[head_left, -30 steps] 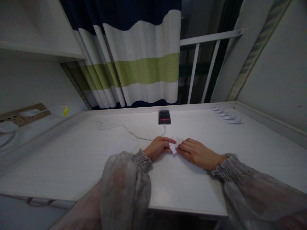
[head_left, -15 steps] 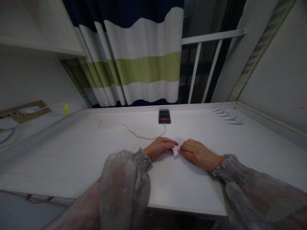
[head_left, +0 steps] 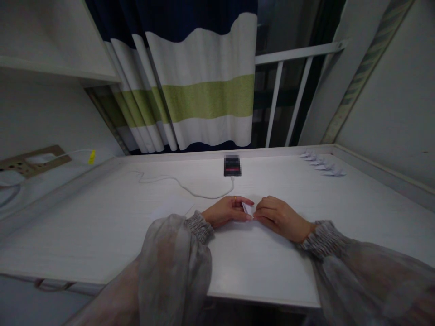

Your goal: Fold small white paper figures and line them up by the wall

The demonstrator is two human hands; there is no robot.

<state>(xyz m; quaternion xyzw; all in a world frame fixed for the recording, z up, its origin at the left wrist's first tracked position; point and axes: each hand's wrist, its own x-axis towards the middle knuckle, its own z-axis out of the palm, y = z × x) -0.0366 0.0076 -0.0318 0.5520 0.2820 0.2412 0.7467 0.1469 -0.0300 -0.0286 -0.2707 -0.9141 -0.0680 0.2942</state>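
Observation:
A small folded piece of white paper (head_left: 248,208) is held between my two hands, just above the white desk (head_left: 261,267). My left hand (head_left: 228,211) grips it from the left, with the thumb along its near edge and the fingers at its far side. On the right, my right hand (head_left: 283,217) pinches the paper's right side with curled fingers. The fingertips hide part of the paper, so its exact folded shape is hard to make out.
Beyond my hands lies a phone (head_left: 232,166) with a white cable (head_left: 185,184) running left. Several folded white paper pieces (head_left: 321,165) stand in a row at the back right. Flat white paper (head_left: 171,208) lies by my left sleeve. A power strip (head_left: 34,163) is on the left wall.
My left thumb has moved to the near edge of the folded paper, and the paper has turned between my fingers. My right hand stays almost in place, still pinching.

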